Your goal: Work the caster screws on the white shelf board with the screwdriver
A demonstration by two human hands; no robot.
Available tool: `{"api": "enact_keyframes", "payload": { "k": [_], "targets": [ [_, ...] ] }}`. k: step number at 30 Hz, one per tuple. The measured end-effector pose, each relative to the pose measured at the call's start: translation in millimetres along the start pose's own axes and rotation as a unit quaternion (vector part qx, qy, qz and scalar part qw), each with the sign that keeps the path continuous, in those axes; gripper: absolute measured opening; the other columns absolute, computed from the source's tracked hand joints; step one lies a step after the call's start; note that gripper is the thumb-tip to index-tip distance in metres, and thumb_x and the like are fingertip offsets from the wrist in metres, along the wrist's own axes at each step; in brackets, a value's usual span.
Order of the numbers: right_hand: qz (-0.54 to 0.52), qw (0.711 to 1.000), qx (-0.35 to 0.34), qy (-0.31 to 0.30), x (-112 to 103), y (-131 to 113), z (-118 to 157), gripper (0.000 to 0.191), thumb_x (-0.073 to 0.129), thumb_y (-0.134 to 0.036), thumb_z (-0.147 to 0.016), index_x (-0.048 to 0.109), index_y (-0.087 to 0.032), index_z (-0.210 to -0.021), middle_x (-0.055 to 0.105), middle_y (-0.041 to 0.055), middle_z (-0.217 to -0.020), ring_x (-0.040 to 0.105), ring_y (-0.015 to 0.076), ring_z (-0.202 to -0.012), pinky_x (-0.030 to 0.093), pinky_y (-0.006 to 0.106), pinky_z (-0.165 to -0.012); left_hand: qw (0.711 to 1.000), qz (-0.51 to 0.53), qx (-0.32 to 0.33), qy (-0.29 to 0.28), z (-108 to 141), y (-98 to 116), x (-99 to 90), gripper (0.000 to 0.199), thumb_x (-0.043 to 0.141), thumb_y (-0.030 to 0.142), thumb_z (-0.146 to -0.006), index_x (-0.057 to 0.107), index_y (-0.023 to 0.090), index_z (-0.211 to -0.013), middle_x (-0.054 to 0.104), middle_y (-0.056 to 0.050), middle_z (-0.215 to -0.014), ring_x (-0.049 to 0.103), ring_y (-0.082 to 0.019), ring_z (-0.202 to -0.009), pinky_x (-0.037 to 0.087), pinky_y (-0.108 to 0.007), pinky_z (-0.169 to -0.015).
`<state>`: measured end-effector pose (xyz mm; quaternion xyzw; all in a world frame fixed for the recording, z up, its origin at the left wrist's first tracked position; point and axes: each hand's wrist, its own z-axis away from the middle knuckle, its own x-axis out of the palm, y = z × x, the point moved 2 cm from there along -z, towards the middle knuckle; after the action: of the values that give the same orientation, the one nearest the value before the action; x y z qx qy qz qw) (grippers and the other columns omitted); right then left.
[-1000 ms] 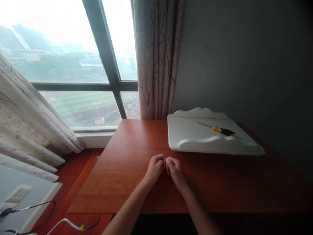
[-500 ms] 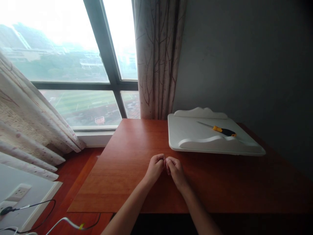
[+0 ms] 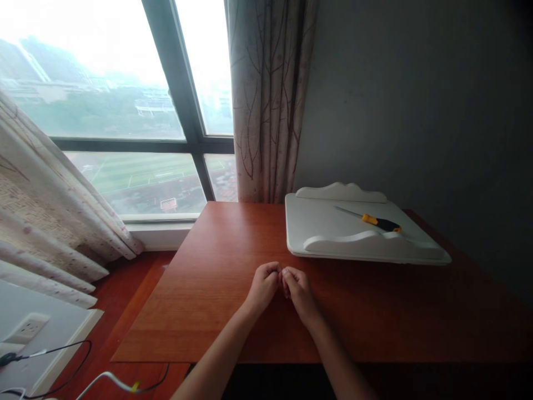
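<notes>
My left hand [image 3: 266,279] and my right hand [image 3: 296,281] meet over the front middle of the wooden table [image 3: 183,300]. Both have their fingers curled in, and the fingertips and knuckles touch each other. No object shows in either hand. Beyond them to the right is a white board with wavy raised edges [image 3: 325,222], lying on the table. On top of it rests a screwdriver [image 3: 380,222] with a yellow and black handle, its thin metal shaft pointing left. The board is apart from my hands.
A window [image 3: 125,111] with patterned curtains [image 3: 266,100] stands behind and to the left. A dark grey wall [image 3: 400,100] rises behind the board. Low on the left are a wall socket [image 3: 29,329] and a white cable [image 3: 104,375] near the floor.
Both hands keep the same pose and place. The view has shifted very slightly; the board and screwdriver have not moved on the table.
</notes>
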<state>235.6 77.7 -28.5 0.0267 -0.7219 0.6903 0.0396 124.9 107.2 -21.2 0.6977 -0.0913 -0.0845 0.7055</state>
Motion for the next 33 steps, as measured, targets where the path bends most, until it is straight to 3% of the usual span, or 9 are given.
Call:
{"api": "enact_keyframes", "payload": {
  "k": [33],
  "targets": [
    [0.007, 1.0, -0.003, 0.004, 0.0, -2.8, 1.0, 0.043, 0.05, -0.049, -0.089, 0.042, -0.023, -0.056, 0.041, -0.0039, -0.05, 0.037, 0.0102, -0.048, 0.028, 0.026, -0.049, 1.0, -0.012, 0.006, 0.001, 1.5, 1.2, 0.9, 0.007, 0.043, 0.02, -0.06, 0.046, 0.019, -0.054, 0.045, 0.003, -0.05, 0.039, -0.012, -0.051, 0.032, -0.024, -0.054]
  ]
}}
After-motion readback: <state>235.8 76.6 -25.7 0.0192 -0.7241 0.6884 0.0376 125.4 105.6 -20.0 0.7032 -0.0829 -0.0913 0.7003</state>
